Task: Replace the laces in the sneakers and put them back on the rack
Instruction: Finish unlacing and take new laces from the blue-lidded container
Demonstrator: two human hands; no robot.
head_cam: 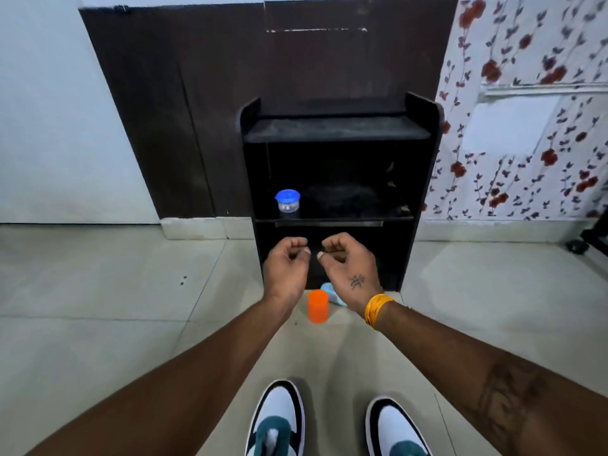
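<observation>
A black shoe rack (424, 205) stands against the dark wall panel straight ahead. Two white, black and teal sneakers are on the floor at the bottom edge, the left sneaker (278, 419) and the right sneaker (394, 429); no laces show on them. My left hand (286, 268) and my right hand (348, 268) are held out side by side in front of the rack's lower shelf, fingers curled into loose fists with nothing visible in them. A yellow band circles my right wrist.
An orange cylinder (317, 306) stands on the tiled floor below my hands, with a light blue object (330, 291) behind it. A blue-lidded clear jar (288, 204) sits on the rack's middle shelf. Dark shapes lie deeper on that shelf. A floral wall is on the right.
</observation>
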